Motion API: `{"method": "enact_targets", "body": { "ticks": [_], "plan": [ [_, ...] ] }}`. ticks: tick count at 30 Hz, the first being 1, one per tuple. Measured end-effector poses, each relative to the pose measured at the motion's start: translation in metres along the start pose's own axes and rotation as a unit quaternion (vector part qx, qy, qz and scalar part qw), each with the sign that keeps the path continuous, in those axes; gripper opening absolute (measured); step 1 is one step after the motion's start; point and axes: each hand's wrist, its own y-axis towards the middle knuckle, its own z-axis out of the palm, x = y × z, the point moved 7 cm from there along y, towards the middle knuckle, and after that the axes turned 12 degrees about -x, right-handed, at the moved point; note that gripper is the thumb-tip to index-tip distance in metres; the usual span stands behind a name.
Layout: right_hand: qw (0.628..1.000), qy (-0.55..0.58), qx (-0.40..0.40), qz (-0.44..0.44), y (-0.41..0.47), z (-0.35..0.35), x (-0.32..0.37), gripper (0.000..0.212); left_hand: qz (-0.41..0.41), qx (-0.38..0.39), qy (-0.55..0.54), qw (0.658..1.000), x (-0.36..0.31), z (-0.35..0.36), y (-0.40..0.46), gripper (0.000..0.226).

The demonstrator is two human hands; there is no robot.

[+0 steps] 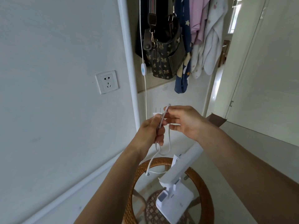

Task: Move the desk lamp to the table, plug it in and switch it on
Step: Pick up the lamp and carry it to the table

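A white desk lamp [175,189] stands on a round wicker table with a glass top [142,168] at the bottom of the view. Its white cord [152,160] loops up from the table to my hands. My left hand [152,131] grips the bundled cord, with a white plug [156,113] sticking out above its fingers. My right hand [182,122] pinches the upper end of the cord bundle [166,110]. A white wall socket [107,81] sits on the wall to the upper left, well apart from both hands.
Another thin white cord with an inline switch [143,69] hangs down the wall corner. A dark patterned handbag [163,50] and clothes [207,34] hang behind. An open doorway [221,75] lies to the right, beside white cabinet doors [262,78].
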Motion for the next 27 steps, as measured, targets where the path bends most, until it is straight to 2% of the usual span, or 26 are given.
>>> {"method": "enact_targets", "body": {
  "ticks": [6, 13, 17, 27],
  "plan": [
    [0.999, -0.018, 0.031, 0.022, -0.029, -0.015, -0.020, 0.026, -0.005, -0.041, 0.012, 0.999, 0.015, 0.007, -0.022, 0.039],
    [0.997, -0.059, 0.029, 0.044, -0.052, -0.049, -0.050, 0.024, 0.060, -0.096, 0.164, 0.980, 0.047, 0.003, -0.043, 0.035],
    [0.994, -0.084, 0.036, 0.067, -0.063, -0.067, -0.072, 0.020, 0.037, -0.102, 0.163, 0.981, 0.075, 0.001, -0.054, 0.028],
    [0.967, -0.208, 0.064, 0.135, -0.064, -0.080, -0.160, 0.018, -0.011, -0.138, 0.141, 0.980, 0.117, 0.001, -0.055, 0.027]
  ]
}}
